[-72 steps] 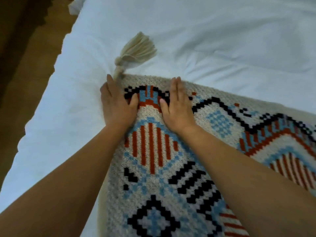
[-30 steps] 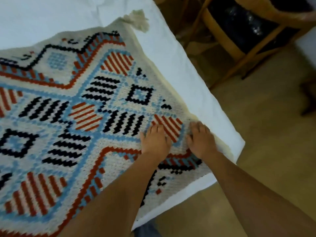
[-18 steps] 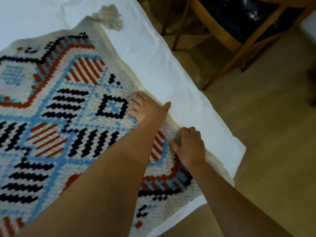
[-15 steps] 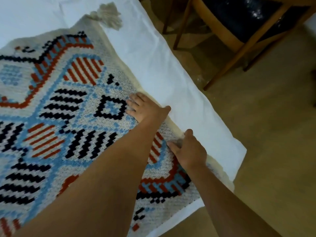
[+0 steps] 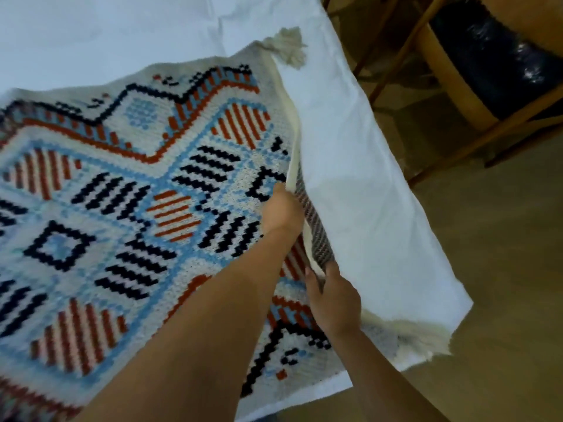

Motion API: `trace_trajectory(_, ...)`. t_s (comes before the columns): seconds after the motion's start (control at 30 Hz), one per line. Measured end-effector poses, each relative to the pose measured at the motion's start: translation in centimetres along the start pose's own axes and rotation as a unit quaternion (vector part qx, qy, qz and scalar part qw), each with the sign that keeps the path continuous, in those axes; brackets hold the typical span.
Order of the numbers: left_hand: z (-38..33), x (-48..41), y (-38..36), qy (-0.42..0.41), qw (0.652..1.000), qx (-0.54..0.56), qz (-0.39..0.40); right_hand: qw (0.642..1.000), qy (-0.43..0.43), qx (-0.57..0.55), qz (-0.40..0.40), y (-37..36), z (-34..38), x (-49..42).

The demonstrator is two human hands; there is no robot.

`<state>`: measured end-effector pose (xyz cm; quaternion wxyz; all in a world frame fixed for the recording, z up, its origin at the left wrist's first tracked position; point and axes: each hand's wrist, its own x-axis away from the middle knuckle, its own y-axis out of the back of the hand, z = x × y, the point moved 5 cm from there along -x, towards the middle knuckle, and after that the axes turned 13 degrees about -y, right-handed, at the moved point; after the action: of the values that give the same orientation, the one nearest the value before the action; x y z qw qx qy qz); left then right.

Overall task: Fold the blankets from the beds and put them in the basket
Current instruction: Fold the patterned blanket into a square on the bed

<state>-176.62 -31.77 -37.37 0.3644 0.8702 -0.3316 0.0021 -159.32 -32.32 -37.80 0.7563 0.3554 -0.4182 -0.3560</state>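
The blanket lies spread on a white-sheeted bed. It is a cream knit with blue, rust and black zigzags, diamonds and stripes, and has a cream tassel at its far corner. The left hand and right hand both grip its right edge, which is lifted so that a striped underside shows. Beside the bed are a tan floor and a wooden chair with a dark seat.

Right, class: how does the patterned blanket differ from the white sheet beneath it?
The patterned blanket is red, blue and black on cream; the white sheet is plain. The blanket's edge is lifted; the sheet lies flat. The blanket has a corner tassel; the sheet shows none. Both are cloth, spread out.
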Motion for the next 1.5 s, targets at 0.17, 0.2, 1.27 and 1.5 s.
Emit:
trace_trajectory(0.17, 5.3, 1.2, 8.1, -0.015, 0.999, 0.019, -0.039, 0.995, 0.088, 0.011, 0.042, -3.9, 7.2, 5.0)
trace_trajectory(0.2, 6.4, 1.6, 9.8, -0.011, 0.999, 0.016, -0.043, 0.994, 0.100, 0.019, 0.050, -5.0, 8.7, 6.3)
trace_trajectory(1.27, 56.1, 25.7, 56.9, 0.149, 0.956, 0.106, -0.228, 0.922, 0.256, 0.099, 0.272, -41.3, 44.7, 51.6)
trace_trajectory(1.5, 59.0, 37.1, 52.2, 0.207, 0.957, 0.087, -0.185, 0.929, 0.191, 0.036, 0.314, -43.1, 45.4, 52.0)
